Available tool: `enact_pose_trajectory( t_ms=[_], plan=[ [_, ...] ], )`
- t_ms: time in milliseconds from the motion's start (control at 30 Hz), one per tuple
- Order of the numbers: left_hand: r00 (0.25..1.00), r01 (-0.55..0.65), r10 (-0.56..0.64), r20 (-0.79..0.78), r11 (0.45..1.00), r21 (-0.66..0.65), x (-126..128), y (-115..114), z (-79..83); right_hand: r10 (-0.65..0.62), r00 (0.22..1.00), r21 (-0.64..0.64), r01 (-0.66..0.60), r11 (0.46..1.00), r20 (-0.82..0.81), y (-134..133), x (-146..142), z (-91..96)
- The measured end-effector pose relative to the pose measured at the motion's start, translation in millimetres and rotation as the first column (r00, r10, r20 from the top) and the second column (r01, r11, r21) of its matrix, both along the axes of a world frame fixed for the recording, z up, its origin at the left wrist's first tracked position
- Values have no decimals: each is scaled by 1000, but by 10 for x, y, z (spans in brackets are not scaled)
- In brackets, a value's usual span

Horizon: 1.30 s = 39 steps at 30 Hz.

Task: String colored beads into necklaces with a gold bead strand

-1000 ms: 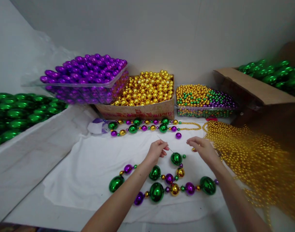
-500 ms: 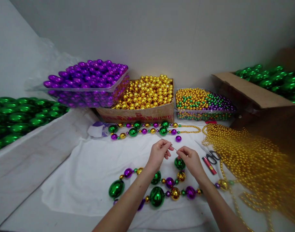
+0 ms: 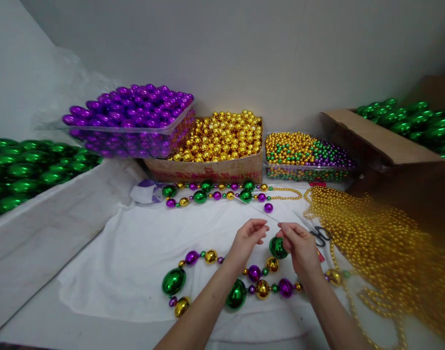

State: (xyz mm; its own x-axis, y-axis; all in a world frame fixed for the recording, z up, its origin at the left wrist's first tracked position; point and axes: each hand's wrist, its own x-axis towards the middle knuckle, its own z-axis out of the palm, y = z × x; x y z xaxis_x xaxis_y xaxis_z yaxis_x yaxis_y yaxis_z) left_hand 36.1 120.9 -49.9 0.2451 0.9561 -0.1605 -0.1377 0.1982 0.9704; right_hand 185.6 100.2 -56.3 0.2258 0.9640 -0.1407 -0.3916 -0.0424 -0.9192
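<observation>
This looked to us like a small craft workshop. We saw bulk stock: purple beads (image 3: 131, 104) heaped in a clear tub (image 3: 116, 130), gold beads (image 3: 225, 136) filling a cardboard box (image 3: 207, 171), green beads (image 3: 32, 167) in a pale-walled box (image 3: 62, 214). Across a worktop (image 3: 32, 323) spread with white cloth (image 3: 123, 262), we found scissors (image 3: 314, 228), a strung chain of large beads (image 3: 262, 289) and a pile of gold bead strands (image 3: 382, 253).

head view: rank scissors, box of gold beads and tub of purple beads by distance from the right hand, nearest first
1. scissors, just to the right of the right hand
2. box of gold beads, at the back, middle
3. tub of purple beads, back left, beyond the box's left side
</observation>
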Motion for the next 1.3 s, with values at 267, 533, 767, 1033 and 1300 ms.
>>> enact_pose_trajectory(
  t_ms=[267, 533, 767, 1033, 1300],
  plan=[
    [904, 383, -251, -347, 837, 392, 294, 12, 13, 26, 974, 21, -22, 1000, -226, 16, 114, 325],
    [738, 656, -631, -240, 754, 34, 381, 223, -12, -156, 951, 21, 167, 986, -265, 62, 325, 274],
    [587, 733, -710, -388, 670, -119, 440, 235, -206, -236, 940, -38, 234, 971, -245, 7, 512, 26],
    [192, 817, -527, -828, 553, -162, 490, 62, -204, -247, 953, -25, 247, 969, -176, -124, 595, -138],
    [352, 799, -350, -868, 595, 84, 371, -157, -227, -294, 954, -38, 292, 956, -64, -292, 594, -203]
  ],
)
